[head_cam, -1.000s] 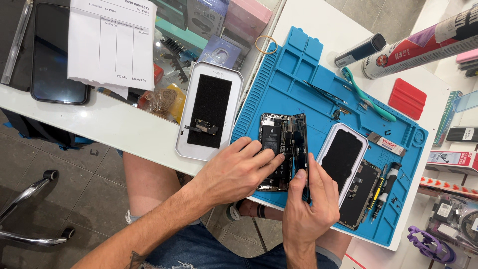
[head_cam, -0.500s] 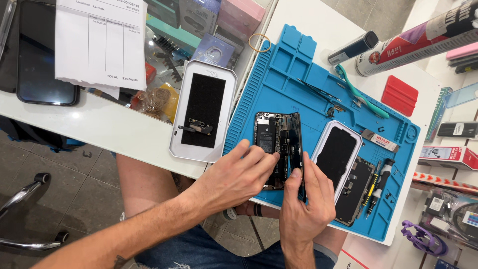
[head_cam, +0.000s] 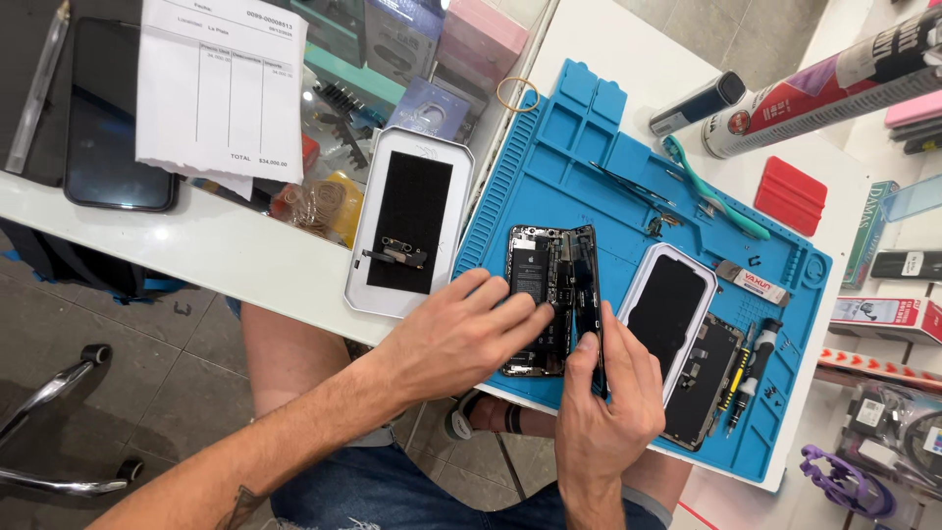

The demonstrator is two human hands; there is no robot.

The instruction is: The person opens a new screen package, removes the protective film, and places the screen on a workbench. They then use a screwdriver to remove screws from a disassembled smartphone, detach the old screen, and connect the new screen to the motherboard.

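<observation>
Head view: I am looking down at an opened phone (head_cam: 538,299) lying on the blue repair mat (head_cam: 549,167) near the front edge of the bench (head_cam: 196,250).
Phone: its insides are showing, and its dark screen panel (head_cam: 587,294) is standing up on edge along the right side of the body.
Left hand: my left hand (head_cam: 456,339) is lying flat over the lower part of the body, fingers together and pressing down, not closed around anything.
Right hand: my right hand (head_cam: 608,393) is pinching the raised panel's lower edge, fingers clamped on it.
Just beside: a second phone in a white frame (head_cam: 667,314) is lying right of the panel; screwdrivers (head_cam: 751,368) are sitting further right.
Further out: a white tray with a dark pad (head_cam: 407,226) is sitting left of the mat, tweezers (head_cam: 628,188) above.
Risk: I judge that swinging the panel too far could be straining whatever joins it to the body; a slipping left hand could be nudging loose parts.
</observation>
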